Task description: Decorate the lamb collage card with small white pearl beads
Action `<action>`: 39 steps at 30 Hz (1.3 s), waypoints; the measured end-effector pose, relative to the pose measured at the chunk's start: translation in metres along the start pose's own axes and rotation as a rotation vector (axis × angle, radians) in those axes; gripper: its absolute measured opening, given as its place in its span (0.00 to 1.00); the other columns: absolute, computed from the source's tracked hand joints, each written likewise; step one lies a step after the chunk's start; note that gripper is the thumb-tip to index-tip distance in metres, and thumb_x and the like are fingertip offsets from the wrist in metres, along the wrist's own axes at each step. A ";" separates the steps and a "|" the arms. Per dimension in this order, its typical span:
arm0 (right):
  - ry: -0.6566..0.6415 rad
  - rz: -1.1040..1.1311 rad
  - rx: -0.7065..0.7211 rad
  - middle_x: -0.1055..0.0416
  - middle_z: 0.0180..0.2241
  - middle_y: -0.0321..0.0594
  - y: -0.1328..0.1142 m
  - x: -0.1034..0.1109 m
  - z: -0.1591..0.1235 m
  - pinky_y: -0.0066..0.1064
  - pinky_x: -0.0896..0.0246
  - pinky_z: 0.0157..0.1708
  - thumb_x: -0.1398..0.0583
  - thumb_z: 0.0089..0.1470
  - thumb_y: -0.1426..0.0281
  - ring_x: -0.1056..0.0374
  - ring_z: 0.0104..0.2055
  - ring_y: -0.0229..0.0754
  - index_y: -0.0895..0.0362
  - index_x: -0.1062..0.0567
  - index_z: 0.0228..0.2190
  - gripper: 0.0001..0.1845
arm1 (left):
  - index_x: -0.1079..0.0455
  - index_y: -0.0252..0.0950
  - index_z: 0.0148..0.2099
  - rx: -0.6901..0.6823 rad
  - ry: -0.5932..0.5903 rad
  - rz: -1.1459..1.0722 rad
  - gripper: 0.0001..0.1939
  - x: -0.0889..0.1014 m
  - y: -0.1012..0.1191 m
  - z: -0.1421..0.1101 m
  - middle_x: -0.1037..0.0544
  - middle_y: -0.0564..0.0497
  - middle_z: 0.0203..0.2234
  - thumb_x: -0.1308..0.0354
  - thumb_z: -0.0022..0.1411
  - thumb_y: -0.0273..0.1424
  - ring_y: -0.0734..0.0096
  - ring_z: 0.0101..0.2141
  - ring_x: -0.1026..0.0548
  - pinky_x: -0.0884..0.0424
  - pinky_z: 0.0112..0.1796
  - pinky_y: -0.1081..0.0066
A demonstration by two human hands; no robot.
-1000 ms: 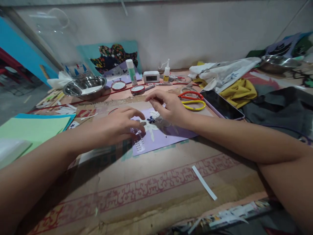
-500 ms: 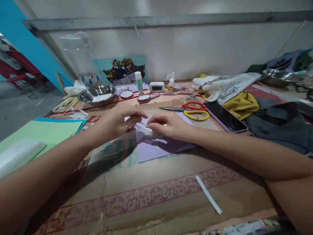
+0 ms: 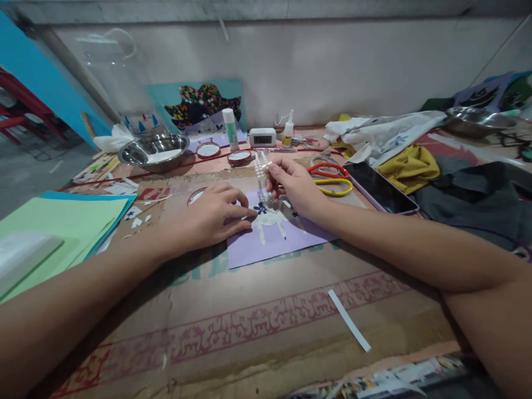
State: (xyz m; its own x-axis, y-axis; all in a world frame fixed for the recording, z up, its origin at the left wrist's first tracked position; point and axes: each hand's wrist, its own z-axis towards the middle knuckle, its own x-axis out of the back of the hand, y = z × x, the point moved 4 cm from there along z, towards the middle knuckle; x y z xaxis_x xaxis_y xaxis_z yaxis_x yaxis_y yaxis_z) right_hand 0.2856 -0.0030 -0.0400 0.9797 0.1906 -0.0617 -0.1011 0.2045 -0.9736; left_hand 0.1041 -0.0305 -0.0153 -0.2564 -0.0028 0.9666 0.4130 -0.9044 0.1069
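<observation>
Pearl strip: gleamed, white-beaded, pinched in the right hand.
Purple card: bore white shapes, navy flowers.
Left hand: hovered close, fingers narrowly parted.

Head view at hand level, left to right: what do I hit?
Light green sheet → left hand → pearly bead strip → right hand → scissors handles → phone → dark cloth.

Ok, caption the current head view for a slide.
Right hand holding pearl-like beads over purple paper, left hand at the paper's left edge.
</observation>
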 end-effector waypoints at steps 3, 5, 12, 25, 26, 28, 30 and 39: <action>-0.030 -0.031 0.003 0.34 0.20 0.28 0.000 -0.003 -0.001 0.21 0.42 0.17 0.46 0.67 0.66 0.41 0.17 0.30 0.55 0.36 0.32 0.10 | 0.20 0.42 0.41 -0.015 -0.073 -0.137 0.14 -0.002 0.003 -0.001 0.23 0.48 0.37 0.45 0.68 0.41 0.65 0.38 0.28 0.34 0.42 0.65; -0.049 -0.056 0.020 0.34 0.20 0.28 0.000 -0.005 -0.002 0.22 0.43 0.17 0.44 0.66 0.63 0.41 0.17 0.29 0.55 0.36 0.32 0.11 | 0.20 0.39 0.36 0.019 -0.060 -0.213 0.18 0.001 0.003 -0.002 0.24 0.48 0.35 0.47 0.69 0.42 0.66 0.37 0.27 0.33 0.40 0.67; -0.080 -0.102 0.049 0.34 0.21 0.28 0.000 -0.007 -0.003 0.21 0.43 0.17 0.44 0.66 0.63 0.40 0.17 0.28 0.56 0.35 0.33 0.11 | 0.21 0.39 0.42 0.020 -0.026 -0.178 0.13 0.006 0.004 -0.002 0.20 0.49 0.31 0.46 0.69 0.37 0.68 0.33 0.25 0.32 0.37 0.68; -0.068 -0.092 0.044 0.34 0.20 0.28 -0.001 -0.009 -0.003 0.22 0.45 0.16 0.47 0.67 0.71 0.42 0.16 0.30 0.56 0.35 0.32 0.08 | 0.25 0.43 0.55 0.205 -0.047 0.076 0.21 0.002 -0.005 -0.002 0.18 0.47 0.34 0.52 0.65 0.28 0.62 0.34 0.23 0.31 0.36 0.64; -0.068 -0.089 0.037 0.34 0.20 0.28 -0.001 -0.009 -0.003 0.22 0.45 0.16 0.46 0.66 0.71 0.42 0.16 0.30 0.56 0.35 0.32 0.08 | 0.24 0.45 0.54 0.191 -0.091 0.113 0.21 0.002 -0.003 -0.001 0.19 0.48 0.30 0.52 0.64 0.27 0.62 0.32 0.24 0.32 0.35 0.65; -0.070 -0.093 0.027 0.35 0.19 0.28 -0.001 -0.009 -0.003 0.22 0.47 0.15 0.46 0.66 0.71 0.43 0.16 0.30 0.56 0.35 0.32 0.08 | 0.21 0.45 0.48 0.139 -0.158 0.084 0.19 0.006 0.001 -0.002 0.21 0.49 0.27 0.52 0.63 0.27 0.63 0.31 0.25 0.34 0.35 0.66; -0.075 -0.102 0.024 0.35 0.19 0.28 -0.001 -0.009 -0.004 0.21 0.47 0.16 0.47 0.66 0.72 0.43 0.16 0.29 0.56 0.35 0.32 0.08 | 0.21 0.40 0.38 0.097 -0.171 -0.044 0.17 0.015 0.004 -0.002 0.21 0.49 0.28 0.53 0.63 0.28 0.66 0.32 0.25 0.34 0.35 0.68; -0.042 -0.037 -0.021 0.34 0.19 0.28 -0.003 -0.009 -0.003 0.22 0.45 0.16 0.48 0.67 0.71 0.42 0.16 0.30 0.56 0.35 0.31 0.10 | 0.23 0.40 0.49 0.176 0.018 -0.063 0.15 0.008 0.005 0.003 0.18 0.47 0.35 0.49 0.67 0.33 0.64 0.34 0.23 0.31 0.37 0.67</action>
State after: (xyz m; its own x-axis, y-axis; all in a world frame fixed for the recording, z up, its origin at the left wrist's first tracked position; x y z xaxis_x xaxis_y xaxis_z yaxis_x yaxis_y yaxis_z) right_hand 0.2774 -0.0079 -0.0372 0.9745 0.2236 -0.0169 -0.0611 0.1924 -0.9794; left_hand 0.1065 -0.0338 -0.0059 -0.3015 0.0420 0.9525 0.5417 -0.8146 0.2074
